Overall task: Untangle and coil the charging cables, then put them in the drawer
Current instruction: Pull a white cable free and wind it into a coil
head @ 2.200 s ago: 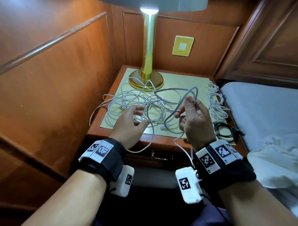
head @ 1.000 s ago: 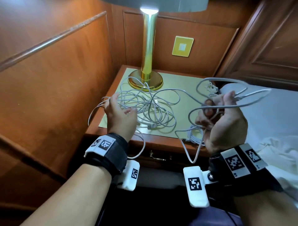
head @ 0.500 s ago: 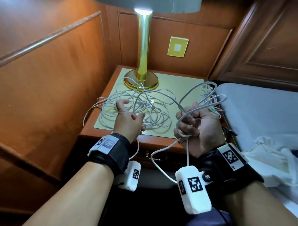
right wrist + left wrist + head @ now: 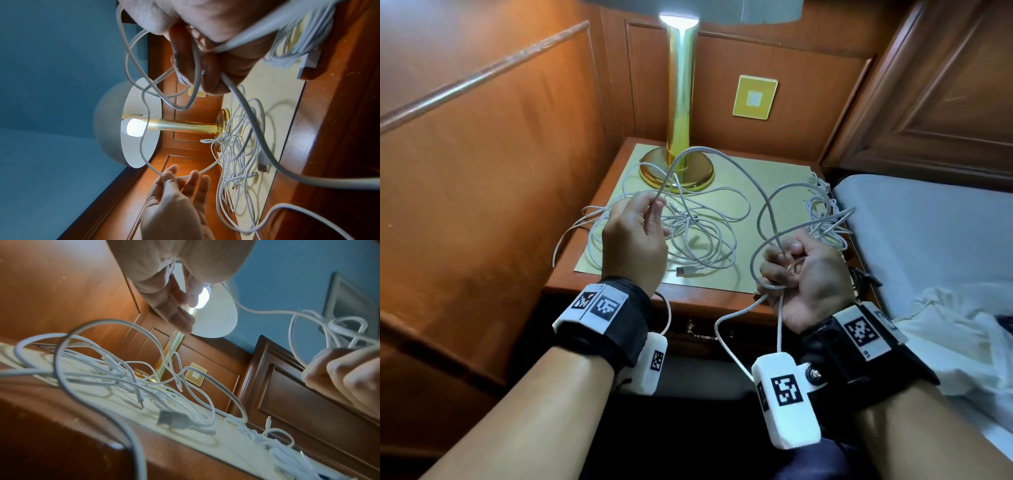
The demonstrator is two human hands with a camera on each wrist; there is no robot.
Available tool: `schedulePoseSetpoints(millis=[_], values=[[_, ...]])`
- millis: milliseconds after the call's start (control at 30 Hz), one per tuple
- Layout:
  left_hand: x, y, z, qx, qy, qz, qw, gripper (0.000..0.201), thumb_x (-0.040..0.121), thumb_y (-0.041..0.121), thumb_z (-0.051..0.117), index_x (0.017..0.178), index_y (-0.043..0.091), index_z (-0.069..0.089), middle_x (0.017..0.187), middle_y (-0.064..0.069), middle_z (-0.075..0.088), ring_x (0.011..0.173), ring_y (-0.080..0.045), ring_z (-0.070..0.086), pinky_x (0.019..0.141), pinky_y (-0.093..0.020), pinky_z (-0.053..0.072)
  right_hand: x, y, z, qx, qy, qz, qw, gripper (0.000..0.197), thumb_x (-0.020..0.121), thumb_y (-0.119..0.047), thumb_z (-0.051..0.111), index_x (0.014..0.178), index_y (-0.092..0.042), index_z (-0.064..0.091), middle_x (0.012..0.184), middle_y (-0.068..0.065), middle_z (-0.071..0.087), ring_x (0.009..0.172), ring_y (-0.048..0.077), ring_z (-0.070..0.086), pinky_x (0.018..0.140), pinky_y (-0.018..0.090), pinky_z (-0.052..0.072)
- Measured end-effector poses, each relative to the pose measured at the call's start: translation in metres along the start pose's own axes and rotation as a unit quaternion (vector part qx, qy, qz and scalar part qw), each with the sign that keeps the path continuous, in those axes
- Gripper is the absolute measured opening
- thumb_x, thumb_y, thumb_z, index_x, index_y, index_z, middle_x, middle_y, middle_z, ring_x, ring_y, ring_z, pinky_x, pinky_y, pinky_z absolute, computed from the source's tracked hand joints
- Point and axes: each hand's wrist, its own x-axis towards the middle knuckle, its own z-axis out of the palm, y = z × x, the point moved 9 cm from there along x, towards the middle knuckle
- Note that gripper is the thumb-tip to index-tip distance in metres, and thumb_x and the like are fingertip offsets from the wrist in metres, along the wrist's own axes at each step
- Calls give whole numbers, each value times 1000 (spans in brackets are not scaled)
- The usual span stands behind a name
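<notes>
Has lifted the left hand (image 4: 635, 240) off the heap of half a second ago and now pinches one run of the white charging cable (image 4: 726, 161) between thumb and forefinger, with the other fingers (image 4: 195, 177) spread loose and holding nothing. Still keeps the right hand (image 4: 803, 274) clenched round several gathered loops of that same cable, low and near the front edge of the table (image 4: 709, 290), with two tails hanging below the fist in front of the shut drawer (image 4: 702, 337).

Leaves a tall slack arch of cable in the air between the two hands, passing in front of the brass lamp (image 4: 681, 102). Probably means one more length drawn free of the knot and ready to be laid onto the coil in the right fist. So: mid-coiling on this cable, with most of the job ahead.

Looks thin, white and limp, with no kinks visible along the raised run. Cannot tell how much of it still threads through the tangle (image 4: 698, 236), a loose sprawl of overlapping white loops on the yellow mat (image 4: 767, 178), touching the lamp's base at the back and spilling over the table's left edge. Shows a USB plug (image 4: 681, 271) lying free at the near side of the sprawl. Shows also a bunched white bundle (image 4: 822, 205) at the table's right edge, just beside the bed (image 4: 928, 222), and a dark cable (image 4: 859, 277) near the right wrist, largely hidden.
</notes>
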Motion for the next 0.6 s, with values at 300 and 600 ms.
schedulePoseSetpoints(millis=[300,600], values=[[7,-10,-10,16,-8,-52,998,27,104,34,49,98,17,69,78,2,65,61,-17,69,59,-41,59,-1,0,1,-41,11,-23,999,45,106,-42,32,64,-26,34,67,-3,34,41,8,21,46,22,16],[13,8,-20,81,-6,49,996,22,96,17,63,112,8,76,106,-8,76,95,-21,72,89,-31,57,-1,-1,5,-63,6,-38,997,43,107,-40,31,66,-26,33,66,-3,31,41,9,20,44,23,16]])
